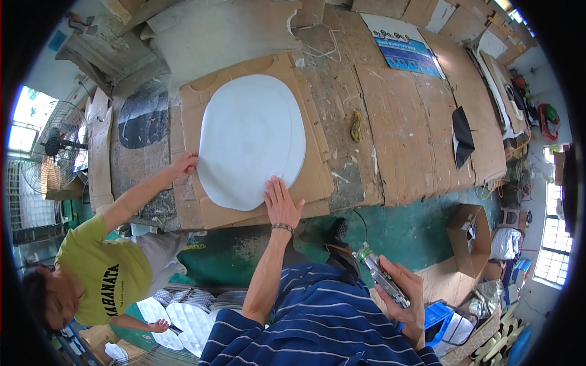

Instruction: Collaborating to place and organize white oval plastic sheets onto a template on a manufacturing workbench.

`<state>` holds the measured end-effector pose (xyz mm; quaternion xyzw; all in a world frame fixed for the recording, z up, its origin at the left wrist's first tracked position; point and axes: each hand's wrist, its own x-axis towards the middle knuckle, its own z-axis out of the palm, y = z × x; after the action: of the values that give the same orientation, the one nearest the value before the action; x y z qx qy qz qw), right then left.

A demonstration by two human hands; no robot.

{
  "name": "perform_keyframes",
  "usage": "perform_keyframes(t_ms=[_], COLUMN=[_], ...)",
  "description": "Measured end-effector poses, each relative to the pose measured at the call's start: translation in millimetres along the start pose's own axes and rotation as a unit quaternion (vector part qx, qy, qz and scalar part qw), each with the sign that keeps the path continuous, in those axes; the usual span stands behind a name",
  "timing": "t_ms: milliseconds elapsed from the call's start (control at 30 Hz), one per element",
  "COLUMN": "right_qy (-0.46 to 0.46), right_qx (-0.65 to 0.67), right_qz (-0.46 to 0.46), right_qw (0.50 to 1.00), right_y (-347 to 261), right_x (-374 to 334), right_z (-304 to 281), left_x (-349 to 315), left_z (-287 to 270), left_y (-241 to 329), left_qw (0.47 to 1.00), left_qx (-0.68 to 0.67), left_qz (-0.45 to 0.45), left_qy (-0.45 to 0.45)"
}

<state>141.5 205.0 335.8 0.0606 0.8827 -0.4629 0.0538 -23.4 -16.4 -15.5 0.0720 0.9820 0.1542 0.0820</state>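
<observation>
A large white oval sheet (pixel 253 140) lies on a piece of brown cardboard (pixel 201 210) on the worktable. My left hand (pixel 284 204) rests flat on the sheet's near right edge, fingers stretched out. In my right hand (pixel 401 293), held low beside my body, is a silvery hand tool with a green end (pixel 386 277); its exact kind is unclear. A co-worker's hand (pixel 186 163) touches the left edge of the white sheet. The same person's other hand (pixel 160 326) hangs low near several round white pieces (pixel 189 320).
The long table (pixel 397 140) is covered in stained cardboard. On it lie a black folded piece (pixel 464 137), a yellowish lump (pixel 356 126) and a blue printed sheet (pixel 403 52). A fan (pixel 58 143) stands left. A cardboard box (pixel 470 241) and a blue crate (pixel 436 320) are at the right.
</observation>
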Motion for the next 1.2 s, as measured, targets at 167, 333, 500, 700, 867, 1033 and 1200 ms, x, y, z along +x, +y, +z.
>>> perform_keyframes(t_ms=[167, 333, 500, 700, 867, 1033, 1200], right_qy=[-0.016, -0.03, -0.025, -0.058, -0.093, -0.035, 0.026], right_qx=[0.011, -0.003, 0.003, -0.023, -0.02, 0.01, -0.006], right_qz=[0.009, -0.017, -0.039, -0.057, -0.081, -0.1, -0.105], right_qw=[1.0, 0.999, 0.999, 0.996, 0.992, 0.994, 0.994], right_y=[0.7, -0.8, 4.2, -4.0, -4.0, -3.4, 8.7], right_x=[-8.0, -9.8, -12.6, -5.2, 10.2, 25.5, 30.8], right_z=[-5.8, -16.0, -17.8, -18.0, -9.3, -5.7, -18.5], left_x=[-13.0, -25.6, -39.6, -44.9, -47.0, -47.8, -57.8], left_z=[-8.4, -5.0, 1.3, 2.1, 6.0, 4.3, -8.2], left_y=[8.5, 12.4, 17.6, 11.8, 8.1, 5.4, 1.8], left_qw=[0.998, 0.999, 0.999, 0.999, 0.998, 0.997, 0.991], left_qx=[0.04, 0.021, 0.004, -0.033, -0.027, -0.061, -0.116], left_qz=[-0.055, 0.031, 0.02, 0.025, 0.043, 0.046, 0.06], left_qy=[0.002, -0.019, -0.029, -0.032, -0.021, -0.008, 0.025])
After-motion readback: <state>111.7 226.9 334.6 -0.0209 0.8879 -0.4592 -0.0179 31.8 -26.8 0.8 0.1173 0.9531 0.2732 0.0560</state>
